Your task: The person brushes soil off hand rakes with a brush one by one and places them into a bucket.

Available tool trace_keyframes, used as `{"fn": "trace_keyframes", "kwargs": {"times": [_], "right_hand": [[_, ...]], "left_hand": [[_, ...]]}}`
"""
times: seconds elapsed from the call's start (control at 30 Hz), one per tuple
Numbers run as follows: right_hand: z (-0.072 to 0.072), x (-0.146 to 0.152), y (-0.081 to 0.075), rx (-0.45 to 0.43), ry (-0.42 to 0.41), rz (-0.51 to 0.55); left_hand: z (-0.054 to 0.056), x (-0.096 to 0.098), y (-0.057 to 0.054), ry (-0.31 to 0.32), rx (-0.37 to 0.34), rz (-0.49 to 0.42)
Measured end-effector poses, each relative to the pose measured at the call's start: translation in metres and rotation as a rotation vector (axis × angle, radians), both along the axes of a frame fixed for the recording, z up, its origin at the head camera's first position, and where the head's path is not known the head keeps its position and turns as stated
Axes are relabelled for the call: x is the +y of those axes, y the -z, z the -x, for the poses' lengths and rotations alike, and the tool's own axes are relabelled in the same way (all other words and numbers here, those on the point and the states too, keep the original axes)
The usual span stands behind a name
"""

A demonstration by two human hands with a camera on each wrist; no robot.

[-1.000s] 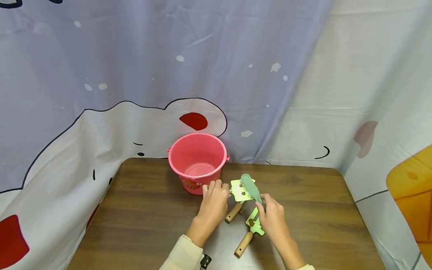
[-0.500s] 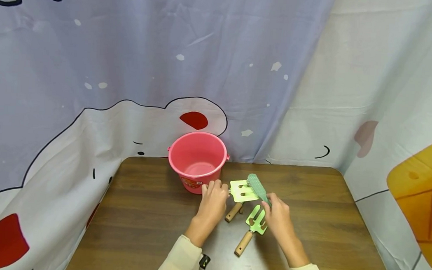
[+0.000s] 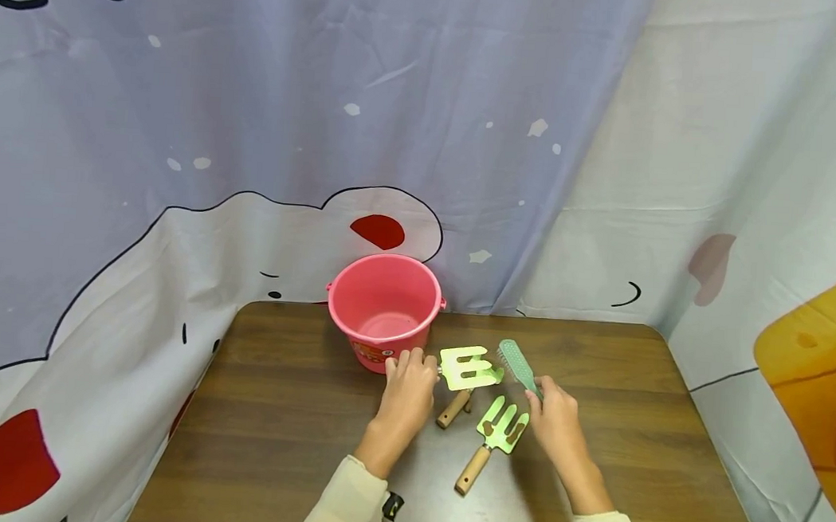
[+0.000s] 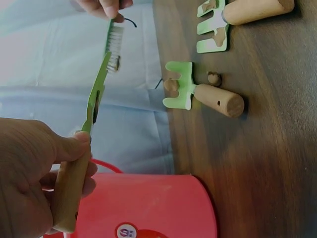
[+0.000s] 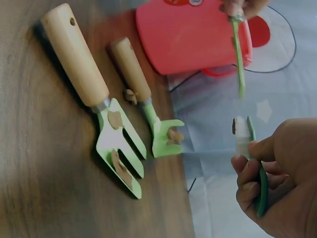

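Note:
My left hand (image 3: 406, 396) grips the wooden handle (image 4: 72, 191) of a green garden fork (image 3: 457, 358), held above the table in front of the bucket. A dark patch shows on one face of the fork in the left wrist view. My right hand (image 3: 557, 421) holds a green brush (image 3: 517, 364) with pale bristles; a brown lump (image 5: 234, 126) clings near its tip. Brush and fork are apart. On the table lie a second garden fork (image 5: 119, 146) with brown clumps on it and a small rake (image 5: 166, 139) with a brown lump between its prongs.
A pink bucket (image 3: 336, 312) stands at the back edge of the wooden table (image 3: 270, 444). Beside the rake's handle lies a brown lump (image 4: 214, 78). A printed curtain (image 3: 291, 109) hangs behind the table.
My right hand has moved the brush rightward, off the held fork, uncovering its prongs. The held fork has shifted slightly left. The tools on the table have stayed put.

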State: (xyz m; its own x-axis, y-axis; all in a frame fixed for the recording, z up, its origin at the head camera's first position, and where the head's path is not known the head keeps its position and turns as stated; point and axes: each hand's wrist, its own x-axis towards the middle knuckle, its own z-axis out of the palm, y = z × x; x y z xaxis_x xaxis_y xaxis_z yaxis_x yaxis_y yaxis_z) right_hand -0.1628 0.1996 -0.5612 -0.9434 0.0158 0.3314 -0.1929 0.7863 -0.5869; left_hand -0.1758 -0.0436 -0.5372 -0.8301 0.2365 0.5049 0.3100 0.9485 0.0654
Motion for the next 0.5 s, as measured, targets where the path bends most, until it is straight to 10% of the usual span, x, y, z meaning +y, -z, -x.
{"fn": "trace_keyframes", "kwargs": {"times": [0.5], "right_hand": [[-0.013,-0.028,-0.022,-0.130,-0.091,0.146]], "left_hand": [[0.001,0.011,0.000,0.014,-0.054,0.020]]}}
